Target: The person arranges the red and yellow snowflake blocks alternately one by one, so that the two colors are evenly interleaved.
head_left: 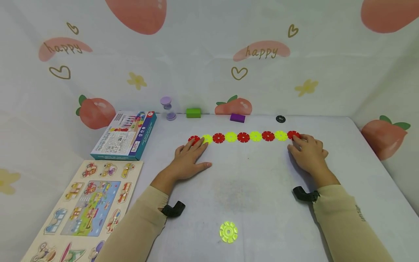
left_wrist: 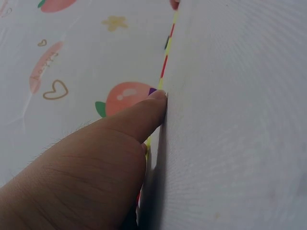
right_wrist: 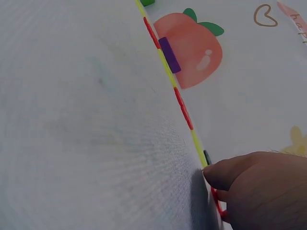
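A straight row of interlocking snowflake discs, red and yellow-green by turns, lies across the far part of the table; a red disc (head_left: 240, 137) is at its middle. My left hand (head_left: 188, 162) rests flat at the left end, fingers spread, fingertips on the end red disc (head_left: 193, 138) and the yellow-green disc (head_left: 207, 137) beside it. At the other end, my right hand (head_left: 309, 153) touches the last red disc (head_left: 291, 133) with its fingertips, its thumb pointing just below it. A single yellow-green disc (head_left: 228, 226) lies apart near the front.
Behind the row stand a purple hourglass (head_left: 166, 101), a green block (head_left: 193, 113), a purple block (head_left: 237, 118) and a black round piece (head_left: 280, 119). At the left lie a boxed toy (head_left: 126, 134) and a wooden vehicle puzzle board (head_left: 75, 174). A printed cloth (head_left: 196, 72) hangs behind.
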A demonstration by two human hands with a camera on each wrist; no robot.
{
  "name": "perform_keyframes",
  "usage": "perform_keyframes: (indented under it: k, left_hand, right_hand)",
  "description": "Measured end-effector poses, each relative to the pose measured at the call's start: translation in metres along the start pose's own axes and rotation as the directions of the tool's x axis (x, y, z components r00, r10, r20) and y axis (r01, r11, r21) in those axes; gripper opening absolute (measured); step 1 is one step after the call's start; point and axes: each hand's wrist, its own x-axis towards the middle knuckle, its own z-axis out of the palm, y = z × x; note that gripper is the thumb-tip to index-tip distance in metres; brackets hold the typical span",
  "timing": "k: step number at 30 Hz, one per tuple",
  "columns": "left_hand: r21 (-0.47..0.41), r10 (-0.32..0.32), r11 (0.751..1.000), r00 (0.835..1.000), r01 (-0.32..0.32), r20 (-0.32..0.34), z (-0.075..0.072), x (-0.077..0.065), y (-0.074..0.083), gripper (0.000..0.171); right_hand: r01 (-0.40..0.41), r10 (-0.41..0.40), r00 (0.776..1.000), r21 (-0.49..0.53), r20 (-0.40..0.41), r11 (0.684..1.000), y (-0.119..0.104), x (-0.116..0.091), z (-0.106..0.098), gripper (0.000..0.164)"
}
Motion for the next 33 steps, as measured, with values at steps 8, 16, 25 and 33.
perform_keyframes:
  k: [8,16,25,33]
  left_hand:
    - [-0.006,0.006,1.000,1.000,-0.006,0.002,0.000,-0.002,-0.001,0.086]
    - [0.000,0.009,1.000,1.000,-0.009,0.000,-0.001,-0.002,-0.001,0.085]
    - [0.002,0.004,1.000,1.000,-0.004,-0.007,0.002,-0.001,-0.001,0.085]
    - [0.007,0.005,1.000,1.000,-0.005,-0.019,0.000,-0.002,0.001,0.085]
  right_hand:
    - [0.022,-0.014,0.997,0.108,-0.072,0.994,-0.002,-0.002,-0.001,0.064]
    - [0.243,-0.307,0.951,0.668,-0.023,0.704,-0.049,-0.044,-0.020,0.046]
    - [0.238,-0.724,0.616,0.802,0.311,0.547,-0.107,-0.135,0.028,0.062]
    - [0.585,-0.790,0.459,0.530,0.407,0.614,-0.120,-0.170,0.047,0.038]
